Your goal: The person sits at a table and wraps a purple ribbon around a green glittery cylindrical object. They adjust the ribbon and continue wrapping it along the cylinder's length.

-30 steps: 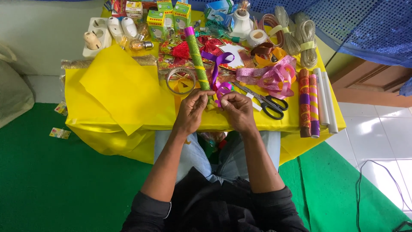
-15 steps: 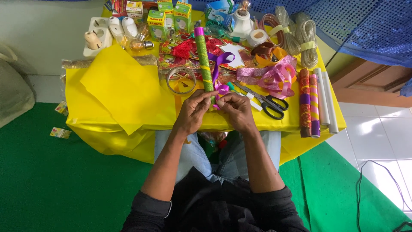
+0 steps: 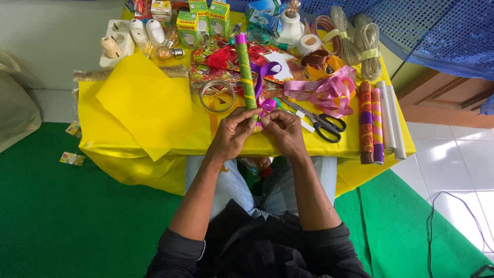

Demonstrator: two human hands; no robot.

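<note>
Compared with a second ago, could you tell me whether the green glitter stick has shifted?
Yes. The green glitter stick has swung its far tip rightward, toward the white lamp holder; its near end remains between both hands.

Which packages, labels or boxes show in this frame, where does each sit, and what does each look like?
Green boxes: small upright cartons, green and yellow, at the table's far edge, left of centre.
White box: small carton with yellow and red print, left of the green boxes.
Blue box: light blue carton, far edge, beside a white lamp holder.
Small packets: flat, colourful, on the green floor left of the table.
</note>
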